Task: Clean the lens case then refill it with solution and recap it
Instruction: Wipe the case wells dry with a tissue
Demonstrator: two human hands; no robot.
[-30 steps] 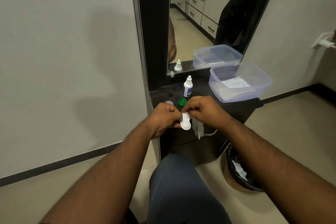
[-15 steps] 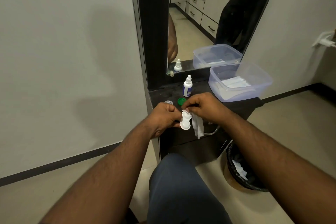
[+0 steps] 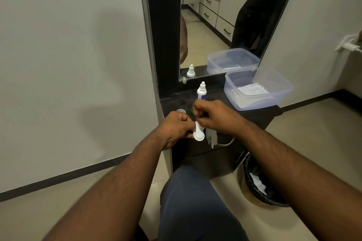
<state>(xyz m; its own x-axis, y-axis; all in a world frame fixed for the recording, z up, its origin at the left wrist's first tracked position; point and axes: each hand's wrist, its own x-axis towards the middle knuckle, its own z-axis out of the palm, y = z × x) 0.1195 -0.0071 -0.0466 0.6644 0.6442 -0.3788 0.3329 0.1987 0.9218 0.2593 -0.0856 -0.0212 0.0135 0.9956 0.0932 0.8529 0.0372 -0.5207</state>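
Left hand [image 3: 177, 126]: fingers curled, pinching the white lens case [image 3: 198, 134] by its left edge, in the air in front of the dark table [image 3: 252, 112]. Case long axis runs from upper left to lower right; the one round well in view is at the lower end, its pale underside toward the camera. The upper end is hidden between the fingers.

On the table just behind the left hand: a clear cap [image 3: 180, 111]; beside it a green cap [image 3: 192, 111], mostly hidden.

Right hand [image 3: 213, 116]: closed around a white tissue [image 3: 210, 136], fingertips pressed at the case's upper end; the tissue's loose end hangs down just right of the case.

Behind the right hand: solution bottle [image 3: 201, 92], upright, nozzle up. Further right: clear plastic tub [image 3: 257, 89] containing white tissues. On the floor below right: a black-lined bin [image 3: 260, 182].
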